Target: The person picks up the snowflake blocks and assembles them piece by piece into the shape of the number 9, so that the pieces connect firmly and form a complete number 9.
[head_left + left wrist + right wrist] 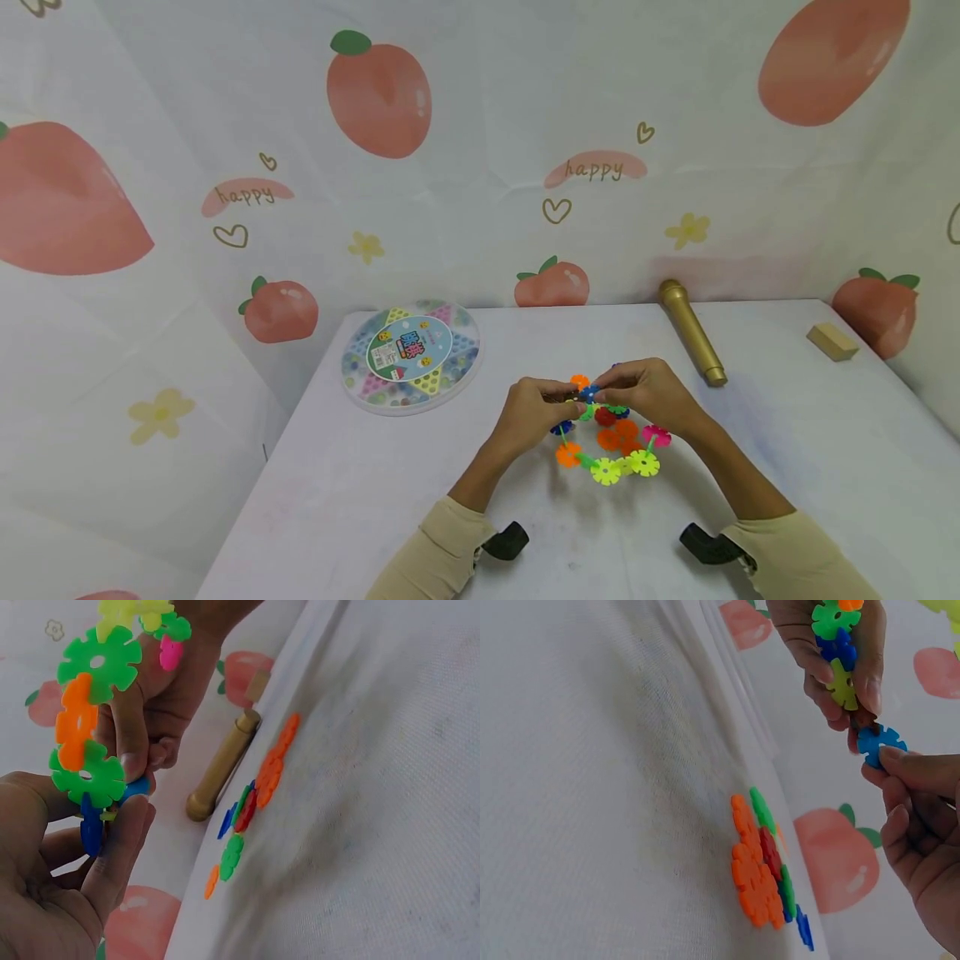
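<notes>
A chain of notched plastic snowflake discs [605, 472] in yellow, green, orange, pink and blue hangs in a loop below both hands. My left hand [527, 417] grips one end; in the right wrist view its fingers and thumb pinch a brown disc [863, 720], beyond a yellow disc [843, 685]. Thumb and forefinger of my right hand [654, 398] pinch a light blue disc [880, 744]. That disc meets the brown one; how far their slots interlock cannot be told. Beneath the hands, loose orange discs [271, 776] lie on the table with red, green and blue ones.
A round, clear-lidded board game box [408, 358] lies at the table's back left. Behind the right hand is a gold microphone-shaped tube [693, 333]. Farther right sits a small wooden block [832, 342]. A printed cloth backdrop rises along the table's rear edge.
</notes>
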Tool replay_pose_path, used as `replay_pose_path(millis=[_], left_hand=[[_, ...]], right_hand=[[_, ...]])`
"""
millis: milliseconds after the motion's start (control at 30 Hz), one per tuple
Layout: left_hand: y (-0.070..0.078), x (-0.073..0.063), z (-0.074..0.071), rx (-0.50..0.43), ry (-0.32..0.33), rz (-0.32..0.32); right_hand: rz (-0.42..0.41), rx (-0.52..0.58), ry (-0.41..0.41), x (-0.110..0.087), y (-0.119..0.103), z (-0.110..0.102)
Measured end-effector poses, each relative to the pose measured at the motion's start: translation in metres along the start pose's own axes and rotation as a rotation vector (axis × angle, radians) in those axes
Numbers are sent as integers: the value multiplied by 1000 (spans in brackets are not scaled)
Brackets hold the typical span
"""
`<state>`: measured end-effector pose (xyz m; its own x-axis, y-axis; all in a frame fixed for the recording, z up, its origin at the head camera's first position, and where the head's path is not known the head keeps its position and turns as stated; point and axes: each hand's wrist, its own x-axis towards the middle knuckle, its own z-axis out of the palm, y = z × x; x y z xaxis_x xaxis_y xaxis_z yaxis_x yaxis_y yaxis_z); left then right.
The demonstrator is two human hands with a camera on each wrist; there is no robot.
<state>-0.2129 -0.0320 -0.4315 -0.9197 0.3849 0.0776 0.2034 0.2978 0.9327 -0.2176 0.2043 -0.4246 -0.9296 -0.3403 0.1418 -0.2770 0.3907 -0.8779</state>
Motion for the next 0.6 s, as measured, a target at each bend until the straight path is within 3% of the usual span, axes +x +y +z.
replay_pose_path(millis=[600], left_hand=[[1,-1,4,-15,-50,-16]], right_hand=[[-18,-25,-31,-1,3,-2]])
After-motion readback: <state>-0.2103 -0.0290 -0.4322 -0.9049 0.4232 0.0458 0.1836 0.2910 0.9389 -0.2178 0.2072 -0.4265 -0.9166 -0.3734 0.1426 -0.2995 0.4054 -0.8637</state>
